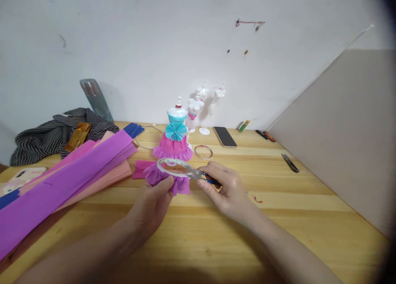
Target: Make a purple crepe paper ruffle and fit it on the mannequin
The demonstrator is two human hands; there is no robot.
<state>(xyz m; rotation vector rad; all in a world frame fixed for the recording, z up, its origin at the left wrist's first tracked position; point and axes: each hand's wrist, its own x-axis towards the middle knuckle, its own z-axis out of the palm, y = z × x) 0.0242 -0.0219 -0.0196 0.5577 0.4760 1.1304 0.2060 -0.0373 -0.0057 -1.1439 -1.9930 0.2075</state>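
Note:
Above the table, my left hand [159,197] pinches a white printed ring [175,162], like a tape roll core, together with a ruffled purple crepe paper strip [182,185] that hangs around its lower side. My right hand [224,185] is closed around scissors [210,180], whose metal blades meet the ring's right edge; whether they cut anything cannot be seen. Just behind stands a small dress form [173,145] in a pink crepe skirt with a purple frill and a turquoise bow. A folded magenta paper piece [140,168] lies left of the ring.
Long crepe paper sheets [71,181] cover the left side, near a striped cloth [34,135] and a leaning bottle [97,100]. White mini dress forms [194,106], a phone [225,136], another ring [203,152] and a dark cutting tool [290,163] lie or stand farther back and right.

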